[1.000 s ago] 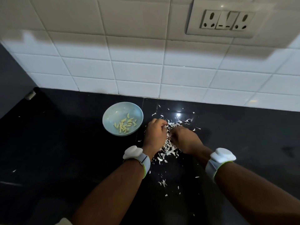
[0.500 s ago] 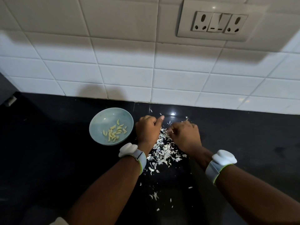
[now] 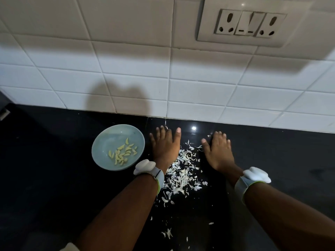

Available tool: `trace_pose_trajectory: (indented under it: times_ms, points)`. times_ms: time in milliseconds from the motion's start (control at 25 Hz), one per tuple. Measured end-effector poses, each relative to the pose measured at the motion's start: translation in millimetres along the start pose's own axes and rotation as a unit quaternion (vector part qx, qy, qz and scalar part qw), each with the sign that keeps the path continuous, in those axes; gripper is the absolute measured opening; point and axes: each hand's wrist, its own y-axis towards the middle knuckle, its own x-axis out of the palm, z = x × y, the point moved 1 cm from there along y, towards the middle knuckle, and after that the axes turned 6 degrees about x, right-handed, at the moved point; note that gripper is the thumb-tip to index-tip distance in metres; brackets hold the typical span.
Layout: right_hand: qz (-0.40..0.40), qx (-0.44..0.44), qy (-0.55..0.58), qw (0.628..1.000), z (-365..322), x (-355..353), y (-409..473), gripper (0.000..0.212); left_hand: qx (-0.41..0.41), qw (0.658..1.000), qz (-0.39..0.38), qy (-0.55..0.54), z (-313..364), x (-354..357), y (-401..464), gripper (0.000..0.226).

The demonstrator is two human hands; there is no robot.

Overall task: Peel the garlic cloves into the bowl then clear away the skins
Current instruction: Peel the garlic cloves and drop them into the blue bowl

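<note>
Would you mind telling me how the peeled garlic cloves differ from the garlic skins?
The pale yellow peeled garlic cloves are plump and sit in the light blue bowl; the white papery garlic skins are thin flakes scattered on the black countertop. Neither is held.

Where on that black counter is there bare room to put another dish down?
Bare counter lies left of the bowl, and more right of the right hand. Crowded: garlic skins litter the strip between the left hand and the right, trailing toward the near edge.
</note>
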Motion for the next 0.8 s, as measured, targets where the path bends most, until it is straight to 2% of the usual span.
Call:
trace_pose_trajectory:
  times_ms: [120,200,280,400,480,560,640,800]
  points:
    - [-0.018,-0.143,0.022,0.989,-42,23,-26,0.073,0.062,0.995,-0.008,-0.074,6,4,-17,0.075]
    - [-0.029,-0.208,0.078,0.975,-55,28,-46,0.063,0.046,0.978,0.033,-0.199,6,1,-29,0.081]
    - [-0.041,-0.229,0.148,0.961,-54,27,-60,0.050,-0.009,0.949,0.092,-0.300,6,-7,-35,0.088]
    - [0.005,-0.188,0.260,0.947,-54,16,-44,0.039,-0.029,0.938,0.145,-0.315,8,-17,-40,0.089]
    - [0.021,-0.130,0.237,0.963,-56,9,-3,0.042,-0.024,0.930,0.160,-0.329,5,-19,-45,0.085]
    - [-0.020,-0.112,0.158,0.981,-61,8,33,0.054,-0.013,0.926,0.170,-0.337,1,-19,-51,0.081]
    - [-0.063,-0.152,0.102,0.981,-72,16,46,0.058,-0.004,0.927,0.172,-0.333,-3,-17,-58,0.081]
    - [-0.120,-0.306,0.058,0.943,-93,32,12,0.064,0.014,0.936,0.140,-0.323,-10,-15,-65,0.083]
